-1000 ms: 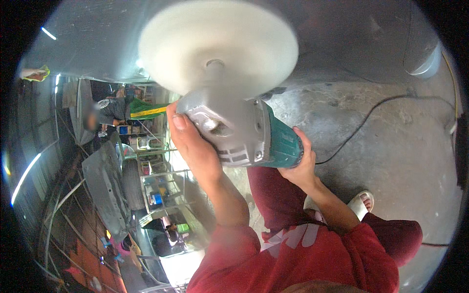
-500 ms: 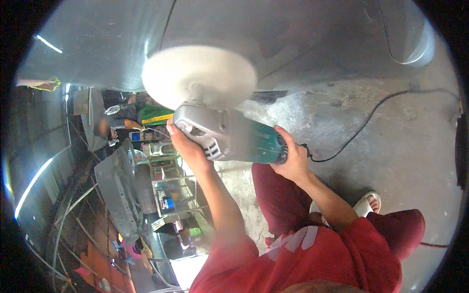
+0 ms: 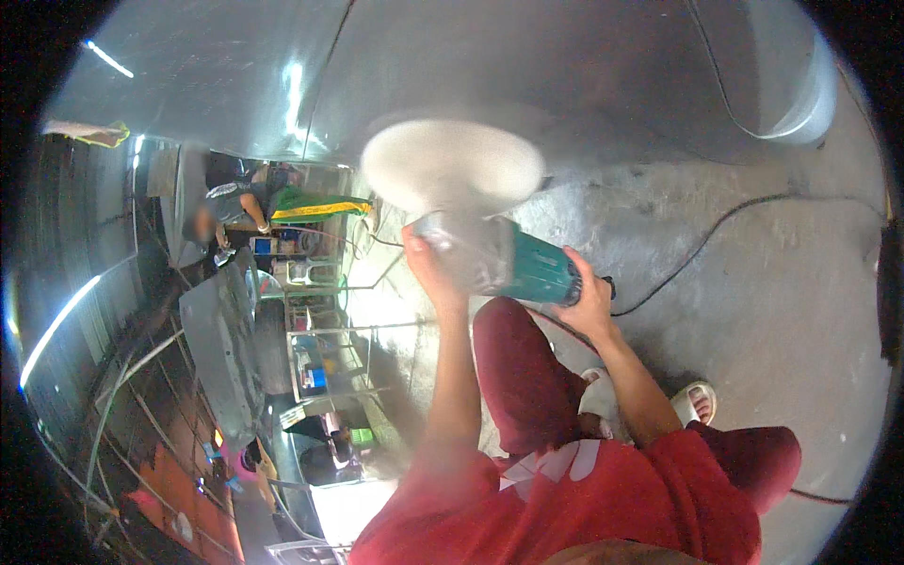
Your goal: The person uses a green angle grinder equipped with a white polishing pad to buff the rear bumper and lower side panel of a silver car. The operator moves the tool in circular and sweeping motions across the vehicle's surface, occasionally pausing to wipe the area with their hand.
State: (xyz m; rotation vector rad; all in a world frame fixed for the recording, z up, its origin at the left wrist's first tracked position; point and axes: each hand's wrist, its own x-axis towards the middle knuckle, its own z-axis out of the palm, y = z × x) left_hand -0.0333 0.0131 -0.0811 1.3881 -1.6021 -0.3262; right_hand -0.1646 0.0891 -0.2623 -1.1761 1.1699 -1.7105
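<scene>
A green and grey electric polisher [image 3: 541, 265] is held between my two hands. Its round white pad [image 3: 452, 160] is blurred and lies against, or very near, the glossy dark car body panel [image 3: 584, 75]; contact is hard to make out. My left hand [image 3: 431, 273] is closed on the grey head end, its thumb side showing and the other fingers mostly hidden. Around the green rear end, by the cord, my right hand [image 3: 591, 303] is wrapped.
A black cord [image 3: 702, 247] curves from the polisher across the grey concrete floor [image 3: 753, 311]. At the left, another person [image 3: 235, 205] bends near a shelf rack [image 3: 315, 325]. A loose dark panel [image 3: 221, 344] stands by the rack. My knees and sandalled feet are below the polisher.
The polisher and both hands have shifted right and slightly down in the picture, with the pad sliding rightward along the panel. The other person's green and yellow trousers show more now.
</scene>
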